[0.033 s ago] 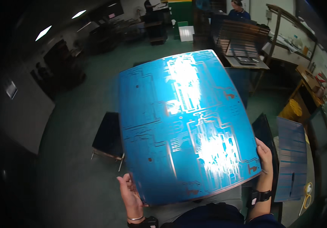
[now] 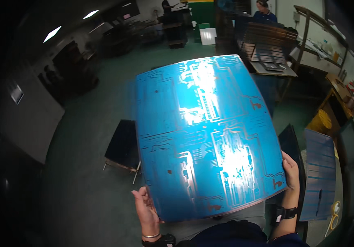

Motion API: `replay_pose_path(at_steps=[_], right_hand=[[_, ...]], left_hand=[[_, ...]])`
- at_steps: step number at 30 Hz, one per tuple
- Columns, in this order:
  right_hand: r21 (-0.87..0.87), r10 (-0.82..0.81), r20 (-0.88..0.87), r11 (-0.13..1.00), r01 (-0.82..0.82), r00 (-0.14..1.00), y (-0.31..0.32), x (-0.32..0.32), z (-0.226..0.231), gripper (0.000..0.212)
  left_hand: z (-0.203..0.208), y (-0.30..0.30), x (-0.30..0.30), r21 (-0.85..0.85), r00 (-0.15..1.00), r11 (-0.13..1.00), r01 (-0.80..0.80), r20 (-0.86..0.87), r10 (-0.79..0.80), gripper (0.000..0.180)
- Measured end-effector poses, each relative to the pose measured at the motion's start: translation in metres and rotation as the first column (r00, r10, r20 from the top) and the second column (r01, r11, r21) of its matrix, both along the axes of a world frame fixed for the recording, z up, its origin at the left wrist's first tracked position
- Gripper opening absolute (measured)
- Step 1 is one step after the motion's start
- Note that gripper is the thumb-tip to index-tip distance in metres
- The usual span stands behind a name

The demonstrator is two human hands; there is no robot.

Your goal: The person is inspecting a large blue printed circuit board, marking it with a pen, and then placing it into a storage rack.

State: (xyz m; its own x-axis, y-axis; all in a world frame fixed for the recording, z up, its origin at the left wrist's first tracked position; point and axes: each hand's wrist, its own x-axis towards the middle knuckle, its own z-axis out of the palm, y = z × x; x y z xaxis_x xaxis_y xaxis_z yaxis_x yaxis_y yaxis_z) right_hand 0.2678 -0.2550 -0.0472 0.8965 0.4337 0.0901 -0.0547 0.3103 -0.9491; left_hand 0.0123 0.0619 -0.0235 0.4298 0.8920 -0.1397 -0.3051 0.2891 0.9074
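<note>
A large blue circuit board panel (image 2: 164, 152) with copper-coloured traces fills the middle of the view, tilted so that bright glare streaks run down its face. My left hand (image 2: 146, 208) grips its lower left edge, with the thumb sticking up and part of the fingers behind the panel. At the lower right edge, my right hand (image 2: 291, 171) is closed on the panel, its fingertips hidden behind the board.
A dark panel on a low stand (image 2: 122, 144) is to the left. On the right lie a blue-grey striped sheet (image 2: 319, 177), a dark pen, and a yellow tape roll (image 2: 336, 208). Beyond are a yellow bag (image 2: 320, 120), a loaded rack (image 2: 267, 45), and a person (image 2: 265, 16).
The view has turned slightly left, so the room, panel and hands sit a little further right. Glare has shifted across the panel's face. Both hands keep their grip.
</note>
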Motion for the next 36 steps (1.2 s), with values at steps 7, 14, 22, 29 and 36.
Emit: replay_pose_path(at_steps=[7,14,22,29,36], right_hand=[[-0.004,0.007,-0.037,1.0,-0.008,0.999,0.006,-0.001,-0.025,0.051],[-0.004,0.003,-0.07,1.0,-0.004,0.998,0.006,0.001,-0.039,0.036],[-0.037,-0.033,-0.106,0.999,0.029,0.994,0.008,0.006,-0.044,0.022],[-0.026,-0.032,-0.127,0.999,0.029,0.991,0.009,0.004,-0.044,0.018],[0.003,-0.051,-0.142,0.999,0.051,0.989,0.013,-0.001,-0.042,0.016]], left_hand=[[0.002,-0.004,-0.015,0.103,0.989,0.985,0.139,0.027,-0.142,0.056],[0.001,-0.008,-0.015,0.203,0.97,0.949,0.24,-0.022,-0.241,0.059],[-0.001,-0.006,-0.015,0.278,0.967,0.927,0.252,-0.046,-0.249,0.061],[0.005,-0.01,-0.016,0.345,0.961,0.904,0.252,-0.197,-0.193,0.061],[-0.026,-0.008,-0.027,0.411,0.967,0.883,0.225,-0.202,-0.152,0.06]])
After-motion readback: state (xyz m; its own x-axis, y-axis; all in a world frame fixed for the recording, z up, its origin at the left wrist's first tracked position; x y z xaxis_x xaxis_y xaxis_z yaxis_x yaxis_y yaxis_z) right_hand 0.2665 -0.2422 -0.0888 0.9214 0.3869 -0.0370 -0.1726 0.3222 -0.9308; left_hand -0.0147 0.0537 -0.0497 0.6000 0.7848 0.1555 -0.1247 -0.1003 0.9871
